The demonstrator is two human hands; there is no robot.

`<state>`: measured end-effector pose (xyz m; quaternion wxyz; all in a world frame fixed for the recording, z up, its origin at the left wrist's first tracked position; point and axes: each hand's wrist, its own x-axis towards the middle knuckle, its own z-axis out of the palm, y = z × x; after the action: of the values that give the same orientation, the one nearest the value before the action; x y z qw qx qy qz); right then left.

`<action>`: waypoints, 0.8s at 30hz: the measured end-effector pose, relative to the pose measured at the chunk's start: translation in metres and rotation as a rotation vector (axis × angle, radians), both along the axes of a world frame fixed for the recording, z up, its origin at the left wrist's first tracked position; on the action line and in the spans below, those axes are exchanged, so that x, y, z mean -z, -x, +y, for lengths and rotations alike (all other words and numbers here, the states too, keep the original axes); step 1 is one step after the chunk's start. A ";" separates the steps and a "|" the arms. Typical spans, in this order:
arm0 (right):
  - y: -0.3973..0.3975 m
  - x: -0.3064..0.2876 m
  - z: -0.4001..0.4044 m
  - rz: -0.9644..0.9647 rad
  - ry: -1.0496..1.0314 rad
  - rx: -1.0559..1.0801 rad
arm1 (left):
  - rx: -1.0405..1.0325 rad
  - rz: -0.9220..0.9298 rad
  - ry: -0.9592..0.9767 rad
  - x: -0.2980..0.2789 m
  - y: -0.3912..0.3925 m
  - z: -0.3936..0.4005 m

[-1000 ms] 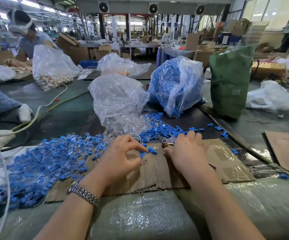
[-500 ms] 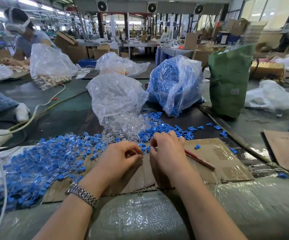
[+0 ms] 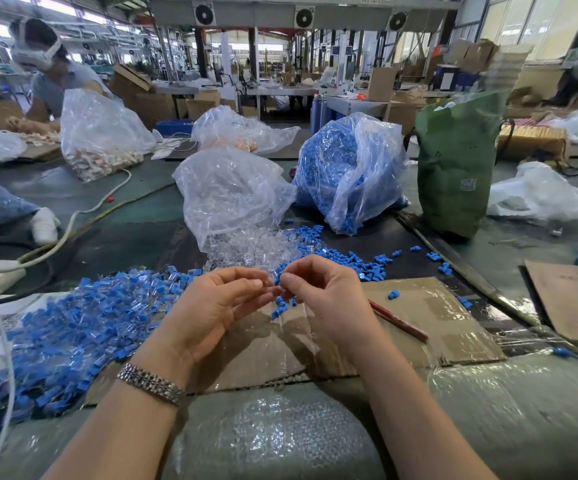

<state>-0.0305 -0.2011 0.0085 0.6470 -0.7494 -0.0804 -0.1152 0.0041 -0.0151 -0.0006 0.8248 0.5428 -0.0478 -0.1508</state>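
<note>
My left hand [image 3: 221,303] and my right hand [image 3: 325,292] are raised together above a taped cardboard sheet [image 3: 419,306]. The left fingertips pinch a small clear plastic piece [image 3: 265,283]. The right thumb and fingers pinch a small blue piece [image 3: 277,281] right against it. A few loose blue pieces [image 3: 282,304] lie on the cardboard beneath the hands. To the left spreads a pile of joined blue-and-clear pieces [image 3: 72,323]. Clear pieces [image 3: 256,247] spill from a clear bag [image 3: 232,192], and loose blue pieces [image 3: 349,261] lie behind the hands.
A bag full of blue pieces [image 3: 346,171] and a green bag [image 3: 453,161] stand behind. A red-handled tool [image 3: 398,320] lies on the cardboard at right. Another person [image 3: 48,74] works at the far left. A white cable [image 3: 72,223] runs along the left.
Both hands rose off the cardboard and came together with their small pieces. The right hand left the red-handled tool lying on the cardboard.
</note>
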 end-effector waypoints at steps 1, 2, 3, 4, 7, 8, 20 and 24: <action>0.000 0.002 0.003 -0.021 0.002 -0.012 | -0.008 -0.001 -0.020 -0.001 0.001 -0.001; -0.001 0.003 0.005 -0.042 0.015 -0.012 | -0.014 -0.003 -0.041 -0.002 0.002 -0.002; -0.001 0.005 0.007 -0.063 0.046 -0.003 | -0.016 -0.008 -0.059 -0.002 0.003 -0.003; -0.002 0.007 0.008 -0.077 0.088 0.010 | -0.016 -0.013 -0.075 -0.003 0.003 -0.004; -0.004 0.013 0.009 -0.112 0.219 0.074 | -0.009 -0.017 -0.091 -0.004 0.005 -0.005; -0.005 0.015 0.009 -0.135 0.259 0.105 | -0.005 -0.013 -0.085 -0.004 0.005 -0.005; -0.004 0.014 0.010 -0.170 0.294 0.084 | 0.008 -0.068 -0.077 -0.006 0.005 -0.003; -0.004 0.013 0.009 -0.156 0.247 0.036 | 0.031 -0.069 -0.064 -0.007 0.005 0.000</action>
<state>-0.0265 -0.1920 -0.0043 0.5396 -0.8134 -0.1305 -0.1739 -0.0009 -0.0152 0.0060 0.8025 0.5729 -0.0800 -0.1462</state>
